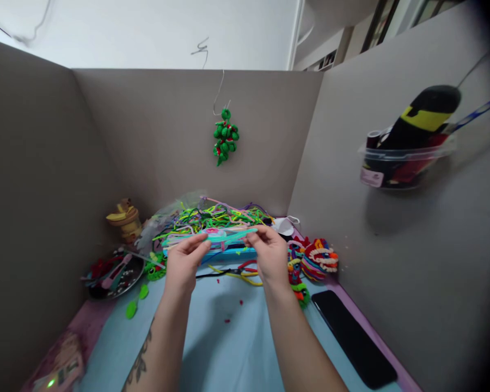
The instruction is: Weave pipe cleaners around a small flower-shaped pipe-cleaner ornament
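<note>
Both my hands are raised over the middle of the table, fingertips pinched. Between them stretches a turquoise fuzzy stem [239, 236], which looks like a pipe cleaner. My left hand [187, 259] grips its left end, and my right hand [268, 253] has the other end near the fingertips. Whether it is one stem or several together, I cannot tell. Behind the hands lies a heap of multicoloured pipe cleaners [216, 216]. Below the hands, red- and yellow-handled pliers or cutters [239, 271] rest on the blue cloth [224, 348].
Left: a dark round tray [136, 270] with tools, a green fuzzy figure [155, 268] and a yellow-brown pot [126, 222]. Right: a colourful fuzzy bundle [319, 260] and a black phone [353, 337]. A green ornament [226, 136] hangs behind; a plastic holder [404, 163] hangs on the right wall.
</note>
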`<state>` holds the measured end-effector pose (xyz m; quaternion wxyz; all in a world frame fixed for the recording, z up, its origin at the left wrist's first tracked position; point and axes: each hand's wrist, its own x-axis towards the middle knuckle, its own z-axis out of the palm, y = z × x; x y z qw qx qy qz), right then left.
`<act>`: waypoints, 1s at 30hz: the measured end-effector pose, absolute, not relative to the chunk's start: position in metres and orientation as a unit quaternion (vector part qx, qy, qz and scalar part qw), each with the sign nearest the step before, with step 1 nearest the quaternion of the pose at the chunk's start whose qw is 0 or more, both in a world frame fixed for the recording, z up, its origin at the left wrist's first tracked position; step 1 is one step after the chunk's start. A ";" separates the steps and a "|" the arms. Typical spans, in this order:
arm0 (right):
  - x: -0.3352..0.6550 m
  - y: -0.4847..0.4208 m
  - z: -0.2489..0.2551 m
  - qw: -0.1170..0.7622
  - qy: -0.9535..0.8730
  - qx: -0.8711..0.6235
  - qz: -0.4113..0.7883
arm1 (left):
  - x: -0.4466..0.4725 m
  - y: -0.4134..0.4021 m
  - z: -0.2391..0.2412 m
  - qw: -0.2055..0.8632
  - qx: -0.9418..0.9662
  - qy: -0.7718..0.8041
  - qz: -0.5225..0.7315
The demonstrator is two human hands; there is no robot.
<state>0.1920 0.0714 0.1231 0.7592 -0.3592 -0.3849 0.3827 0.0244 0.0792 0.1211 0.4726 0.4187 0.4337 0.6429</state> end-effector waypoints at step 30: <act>0.188 0.075 0.123 0.666 -0.260 -0.282 0.640 | 0.025 0.066 0.128 0.490 0.421 0.360 0.673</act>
